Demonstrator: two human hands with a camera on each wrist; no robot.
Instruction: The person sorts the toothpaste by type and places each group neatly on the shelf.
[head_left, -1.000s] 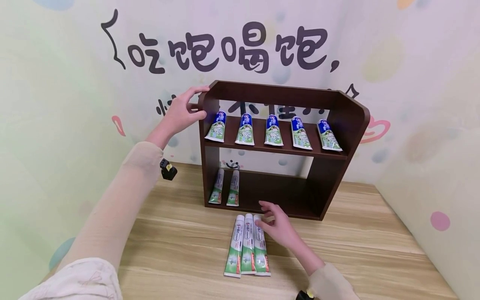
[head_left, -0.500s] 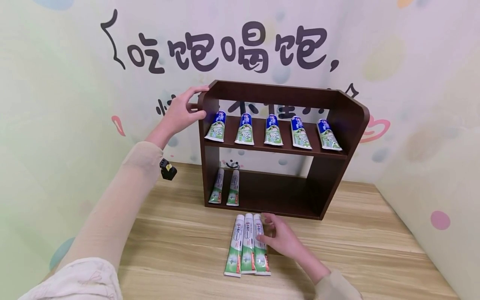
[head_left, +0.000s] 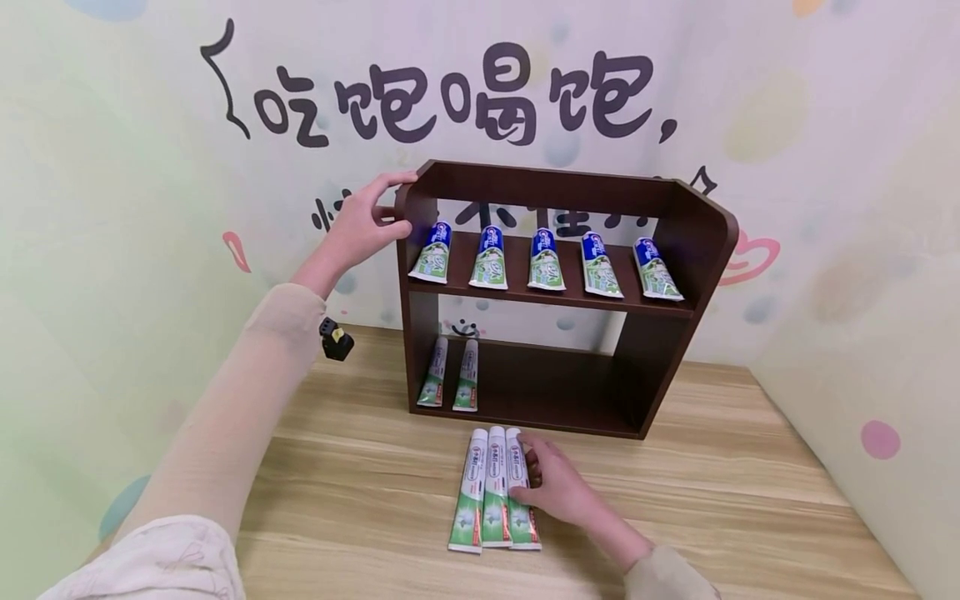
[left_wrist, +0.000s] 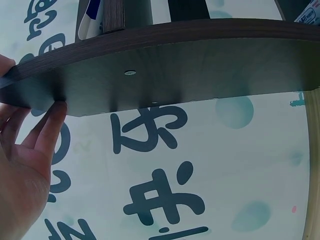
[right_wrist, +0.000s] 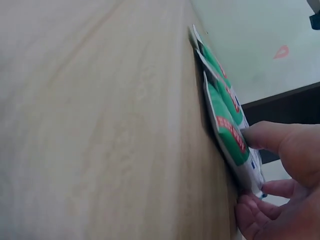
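My left hand (head_left: 362, 227) grips the upper left side panel of the dark brown shelf (head_left: 555, 177). In the left wrist view, that panel (left_wrist: 190, 65) passes between the thumb and the fingers. On the table, my right hand (head_left: 562, 487) holds the rightmost of three white-and-green toothpaste tubes (head_left: 517, 467) by its edges. Seen from the right wrist, the thumb lies on the tube (right_wrist: 230, 137) and the other fingers curl at its far edge. The middle tube (head_left: 495, 492) and the left tube (head_left: 469, 492) lie close beside it, caps toward the shelf.
Several blue-and-green toothpaste tubes (head_left: 546, 262) lie in a spaced row on the upper shelf. Two white-and-green tubes (head_left: 467, 379) lie at the left of the lower shelf. Behind the wooden table (head_left: 337, 500) stands a wall (head_left: 150, 208) with printed lettering.
My right hand has come down from near the lower shelf's front edge onto the rightmost tube and taken hold of it. My left hand has stayed on the shelf.
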